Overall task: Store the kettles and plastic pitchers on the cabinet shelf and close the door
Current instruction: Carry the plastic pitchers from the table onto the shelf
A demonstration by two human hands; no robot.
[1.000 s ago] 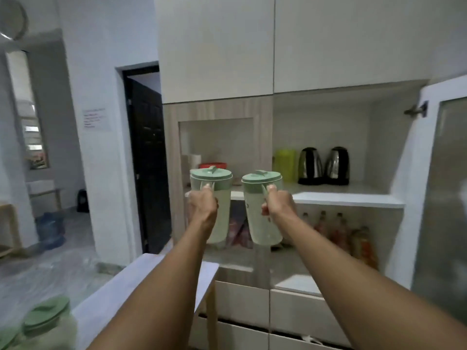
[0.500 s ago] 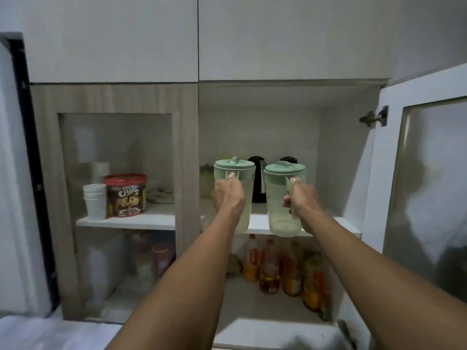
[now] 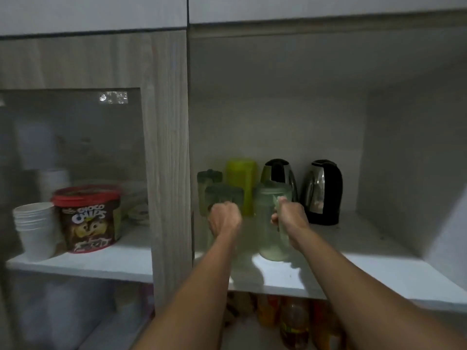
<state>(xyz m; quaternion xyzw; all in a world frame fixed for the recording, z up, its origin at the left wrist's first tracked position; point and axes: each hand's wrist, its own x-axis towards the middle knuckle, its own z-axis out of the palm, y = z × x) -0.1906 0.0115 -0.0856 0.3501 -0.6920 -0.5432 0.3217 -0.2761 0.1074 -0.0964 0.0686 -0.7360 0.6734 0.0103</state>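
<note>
Step in hand, as judged: setting two pitchers on the shelf (image 3: 353,263).

Left hand (image 3: 223,218): fisted round the handle of the left pitcher (image 3: 223,197), blurred, close to the partition (image 3: 169,173). Right hand (image 3: 290,215): fingers curled round the handle of the right pitcher (image 3: 270,238), base at the shelf's front part; contact not discernible.

Already at the back: left kettle (image 3: 279,175), right kettle (image 3: 324,193), a yellow-green container (image 3: 240,180), a third green-lidded pitcher (image 3: 208,183).

Lower both pitchers level, bases flat. Slide rearward only into the free space before the back row; stop short of the left kettle. Mind the partition. Release each handle only with the base fully supported. Close the door, not plainly in view, last.
</note>
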